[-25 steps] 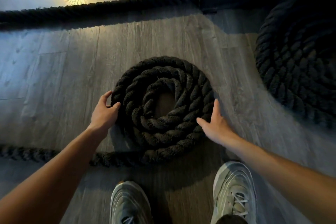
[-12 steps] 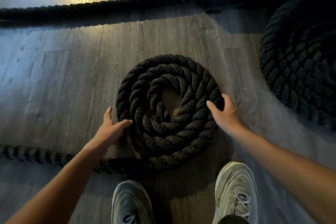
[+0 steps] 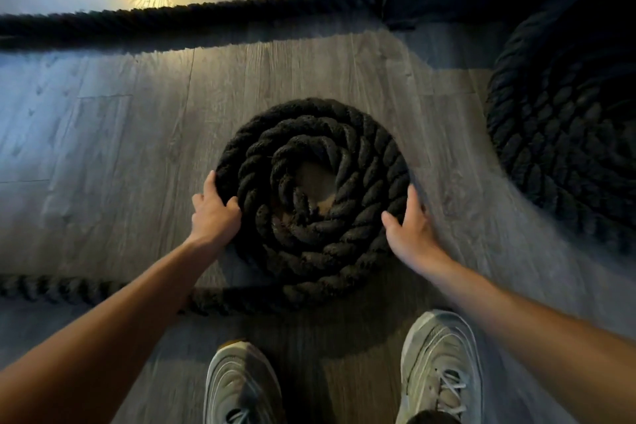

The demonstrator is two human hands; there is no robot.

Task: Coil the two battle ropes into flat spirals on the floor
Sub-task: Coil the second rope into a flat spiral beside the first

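Observation:
A thick black battle rope lies as a small flat spiral [image 3: 320, 244] on the wood floor in front of me, with a bare gap in its middle. Its loose tail [image 3: 51, 287] runs off to the left from the spiral's near edge. My left hand [image 3: 215, 212] grips the outermost turn on the spiral's left side, thumb on top. On the right rim rests my right hand [image 3: 409, 227], fingers straight along the outside and thumb on the rope. A larger finished spiral [image 3: 568, 148] lies at the right edge.
A straight stretch of rope [image 3: 172, 15] crosses the floor at the back and ends at a black metal base [image 3: 430, 0]. My two grey shoes [image 3: 241, 385] [image 3: 440, 365] stand just behind the small spiral. Bare grey planks [image 3: 103, 148] lie to the left.
Both hands have shifted along the spiral's rim and the turns sit tighter. My left hand dipped toward the lower left, then came back up the side. My right hand slid down the right rim.

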